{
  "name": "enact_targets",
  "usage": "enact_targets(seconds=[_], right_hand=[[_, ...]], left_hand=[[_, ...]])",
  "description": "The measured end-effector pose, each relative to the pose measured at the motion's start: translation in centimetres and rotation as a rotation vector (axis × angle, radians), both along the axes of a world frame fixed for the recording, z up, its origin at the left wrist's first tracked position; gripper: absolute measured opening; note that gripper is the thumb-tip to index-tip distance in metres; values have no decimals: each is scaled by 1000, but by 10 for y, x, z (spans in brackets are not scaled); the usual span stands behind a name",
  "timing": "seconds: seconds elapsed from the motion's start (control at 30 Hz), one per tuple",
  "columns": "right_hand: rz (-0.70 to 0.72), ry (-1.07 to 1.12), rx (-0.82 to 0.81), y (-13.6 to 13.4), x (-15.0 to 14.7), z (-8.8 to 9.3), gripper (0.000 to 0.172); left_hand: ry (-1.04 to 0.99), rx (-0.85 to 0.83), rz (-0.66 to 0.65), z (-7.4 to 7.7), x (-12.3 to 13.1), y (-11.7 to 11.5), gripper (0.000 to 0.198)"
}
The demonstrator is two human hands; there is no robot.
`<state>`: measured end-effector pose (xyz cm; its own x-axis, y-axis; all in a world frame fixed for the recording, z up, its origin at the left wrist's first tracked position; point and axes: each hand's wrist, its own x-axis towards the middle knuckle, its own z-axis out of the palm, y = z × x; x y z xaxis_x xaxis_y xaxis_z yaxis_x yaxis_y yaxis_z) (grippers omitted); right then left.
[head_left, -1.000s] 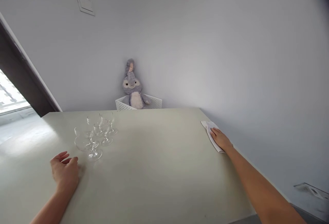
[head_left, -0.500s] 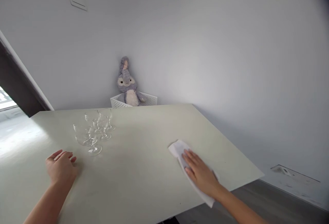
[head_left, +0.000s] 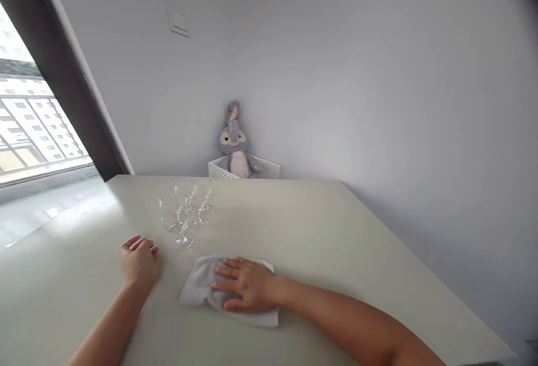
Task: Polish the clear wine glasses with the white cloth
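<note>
My right hand (head_left: 250, 286) lies flat with its fingers spread on a white cloth (head_left: 195, 287), pressing it against the pale table. The cloth is partly folded and sticks out on both sides of the hand. To the left, my left hand (head_left: 138, 259) rests on the tabletop, its fingers loosely curled and slightly apart, with nothing visible in them. Just beyond it several clear stemmed glasses stand upright in a cluster; the nearest glass (head_left: 184, 240) is apart from both hands.
The pale table (head_left: 302, 226) reaches toward the room's corner. Behind its far edge a grey plush toy (head_left: 239, 161) sits in a white perforated basket (head_left: 269, 168). A dark window frame (head_left: 79, 91) is at the left, and a grey-white wall (head_left: 378, 102) runs along the right.
My right hand has slid the cloth from the table's right side leftward, nearer the glasses and my left hand. The view has turned left. My left hand still rests near the glasses.
</note>
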<state>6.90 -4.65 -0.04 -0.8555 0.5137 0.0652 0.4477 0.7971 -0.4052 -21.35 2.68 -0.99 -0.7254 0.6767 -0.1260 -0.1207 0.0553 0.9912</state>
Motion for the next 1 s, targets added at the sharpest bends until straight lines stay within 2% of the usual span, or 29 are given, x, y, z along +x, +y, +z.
enact_targets(seconds=[0.13,0.27,0.33,0.43,0.6,0.7,0.77,0.87,1.0], right_hand=[[-173,8,64,61,19,-8,48],[-411,-7,89,112,63,-14,48],[-534,-33,94,128,93,-18,49],[-724,-116,136,139,145,-25,51],[-954,-219,241,126,230,-41,50],[-1041,-255,311,106,257,-49,50],[-1112,-251,421,90,260,-50,49],[-1179,-237,565,72,247,-46,48],[-1151,-227,501,51,221,-35,44]], left_hand=[[6,27,14,-3,4,-1,42],[79,62,-30,-12,3,-1,45],[95,92,-74,-14,4,-2,47],[111,101,-150,-12,8,-4,47],[164,69,-207,-5,20,-13,49],[125,45,-255,-3,29,-19,58],[79,40,-305,-2,36,-22,62],[55,42,-367,-1,46,-24,69],[105,35,-401,-3,53,-23,71]])
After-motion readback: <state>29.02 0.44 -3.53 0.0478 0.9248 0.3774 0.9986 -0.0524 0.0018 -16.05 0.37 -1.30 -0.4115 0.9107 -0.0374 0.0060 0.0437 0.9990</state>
